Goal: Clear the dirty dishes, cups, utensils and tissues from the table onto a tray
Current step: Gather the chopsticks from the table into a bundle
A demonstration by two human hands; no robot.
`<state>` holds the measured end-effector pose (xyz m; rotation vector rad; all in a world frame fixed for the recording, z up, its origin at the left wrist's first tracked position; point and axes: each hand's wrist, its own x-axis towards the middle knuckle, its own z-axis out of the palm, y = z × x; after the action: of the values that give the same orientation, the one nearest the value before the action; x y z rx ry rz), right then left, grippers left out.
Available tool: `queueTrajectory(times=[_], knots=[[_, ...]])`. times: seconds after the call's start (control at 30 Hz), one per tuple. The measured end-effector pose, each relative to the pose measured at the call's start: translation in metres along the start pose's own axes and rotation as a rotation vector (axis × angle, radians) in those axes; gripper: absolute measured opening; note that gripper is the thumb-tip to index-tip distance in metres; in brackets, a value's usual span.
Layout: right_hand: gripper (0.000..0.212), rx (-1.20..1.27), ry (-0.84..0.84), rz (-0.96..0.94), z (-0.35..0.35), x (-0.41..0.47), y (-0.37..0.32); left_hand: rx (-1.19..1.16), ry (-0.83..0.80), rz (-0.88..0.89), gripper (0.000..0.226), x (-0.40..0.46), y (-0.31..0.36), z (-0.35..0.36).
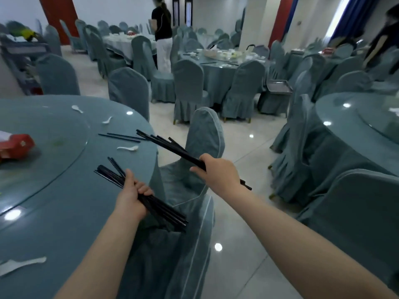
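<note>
**Both hands full of chopsticks at the table's edge**

At the near left edge of the round table (64,212), a white spoon (20,265) lies flat on the glass top. Farther in, a red box (15,147) sits on the turntable (43,134) near the left border. Three more white spoons lie along the far right rim: one (77,108) farthest back, one (107,120) a little nearer, and one (127,148) closer to me. Between the last two, a loose pair of black chopsticks (121,136) rests flat on the surface.

My left hand (131,199) is closed around a bundle of black chopsticks (164,212) — the tips fan out over the table's right edge, the other ends stick out past the rim above the chair (203,134) tucked in there.

My right hand (218,171) is curled tight around a second bunch of chopsticks (166,144), held off the table over the chair back, tips pointing back toward the rim — a short length pokes out behind my wrist.

Across the aisle, a metal tray (279,86) rests on a covered chair beside another table.
</note>
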<state>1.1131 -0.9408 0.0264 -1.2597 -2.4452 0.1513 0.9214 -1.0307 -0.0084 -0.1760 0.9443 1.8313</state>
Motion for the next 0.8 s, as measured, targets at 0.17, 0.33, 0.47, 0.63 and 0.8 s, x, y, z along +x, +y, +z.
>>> queueTrajectory(times=[0.17,0.33,0.47,0.63,0.8], knots=[[0.025,-0.07,-0.053,0.099,-0.052,-0.025,0.104,0.0,-0.14,-0.092,0.049,-0.01,-0.082,0.075],[0.004,-0.16,-0.016,0.135,-0.082,-0.034,0.181,0.009,-0.161,-0.172,0.045,-0.004,-0.142,0.138],[0.004,-0.255,-0.043,0.103,-0.085,-0.018,0.224,0.008,-0.149,-0.165,0.045,0.016,-0.173,0.17],[0.008,-0.378,-0.071,-0.007,-0.074,0.042,0.269,-0.077,-0.095,-0.153,0.046,0.064,-0.194,0.207],[0.011,-0.441,-0.045,-0.053,-0.07,0.13,0.313,-0.139,-0.087,-0.133,0.043,0.131,-0.199,0.27]])
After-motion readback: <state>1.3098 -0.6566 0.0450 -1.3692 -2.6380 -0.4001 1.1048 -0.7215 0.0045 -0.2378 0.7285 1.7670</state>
